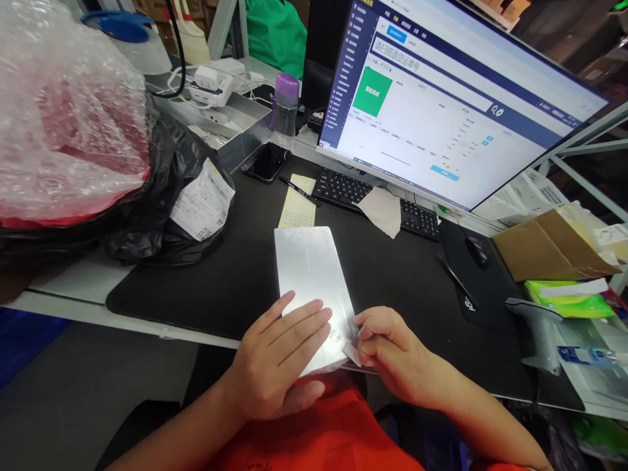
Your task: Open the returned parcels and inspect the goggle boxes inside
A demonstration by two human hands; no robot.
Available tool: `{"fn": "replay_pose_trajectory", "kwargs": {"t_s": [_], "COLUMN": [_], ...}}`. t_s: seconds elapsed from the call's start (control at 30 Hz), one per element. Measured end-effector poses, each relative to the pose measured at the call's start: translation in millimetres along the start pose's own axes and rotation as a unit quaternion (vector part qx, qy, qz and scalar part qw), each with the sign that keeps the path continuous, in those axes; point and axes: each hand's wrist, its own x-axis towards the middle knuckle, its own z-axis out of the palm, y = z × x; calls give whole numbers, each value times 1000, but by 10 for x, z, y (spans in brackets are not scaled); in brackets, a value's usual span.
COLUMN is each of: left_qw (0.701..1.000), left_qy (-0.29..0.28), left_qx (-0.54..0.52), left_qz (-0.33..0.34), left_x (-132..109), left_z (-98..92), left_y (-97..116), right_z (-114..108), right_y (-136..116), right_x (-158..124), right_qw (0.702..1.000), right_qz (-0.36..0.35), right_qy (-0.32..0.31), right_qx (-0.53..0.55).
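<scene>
A flat white box [311,268] with a glossy, film-like surface lies on the black desk mat, its near end at the desk's front edge. My left hand [282,356] rests flat across the box's near part, fingers stretched out. At the box's near right corner my right hand [392,353] is closed, thumb and forefinger pinching a small whitish tab [352,353] that looks like a sticker or a bit of film. Beyond the box lie a yellow sheet of labels [298,203] and a black pen [299,190].
A monitor [441,98] stands behind a keyboard [343,188] with a paper scrap [383,210] on it. Black plastic bags [167,170] crowd the left. On the right are a mouse [477,252], a barcode scanner [537,333] and a cardboard box [544,248]. A phone [267,161] and bottle [285,108] sit behind.
</scene>
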Motion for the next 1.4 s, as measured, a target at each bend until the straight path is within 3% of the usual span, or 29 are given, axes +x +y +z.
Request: {"fn": "replay_pose_trajectory", "kwargs": {"t_s": [0.33,0.47,0.6,0.7,0.93,1.17,1.4], "left_qw": [1000,1000,1000,1000,1000,999,999], "left_qy": [-4,10,8,5,-15,9,26], "left_qx": [-5,-4,5,15,-16,-30,-42], "left_qz": [-3,-6,-7,-7,-12,13,10], "left_x": [9,34,73,88,38,60,89], "left_z": [3,1,-9,-18,-30,2,13], "left_y": [1,15,28,43,132,137,133], "right_z": [-49,-113,-84,-28,-38,-31,125], "right_y": [-10,-7,-21,-31,-34,-167,-127], "right_x": [-126,-215,-136,-42,-24,60,-259], "right_qw": [999,999,999,999,999,994,992], "right_qz": [7,41,34,14,18,-5,-12], "right_qy": [1,21,1,23,26,111,126], "right_qx": [51,23,-15,-35,10,-3,-15]}}
